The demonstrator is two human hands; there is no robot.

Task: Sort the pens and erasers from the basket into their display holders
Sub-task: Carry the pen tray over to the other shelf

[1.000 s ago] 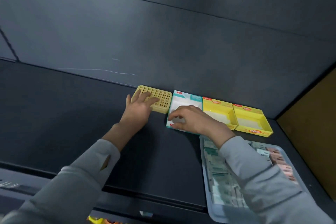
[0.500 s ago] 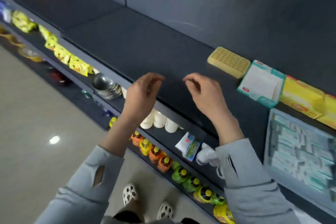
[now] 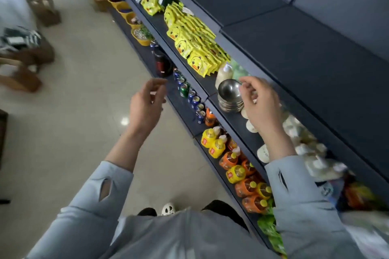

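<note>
No basket, pens, erasers or holders in view. R hand (image 3: 259, 105) at rim of steel bowls (image 3: 229, 94), fingers loosely curled, empty, contact unclear. L hand (image 3: 147, 105) well left of bowls, same. Risk, judged: R hand clips stack, bowls slide off shelf (image 3: 235, 125).

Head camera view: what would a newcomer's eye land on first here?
Bright yellow duck-face packets piled along the middle shelf, upper centre. Then the stack of shiny steel bowls beside the right hand, which hovers empty, as does the left hand over the floor.
</note>
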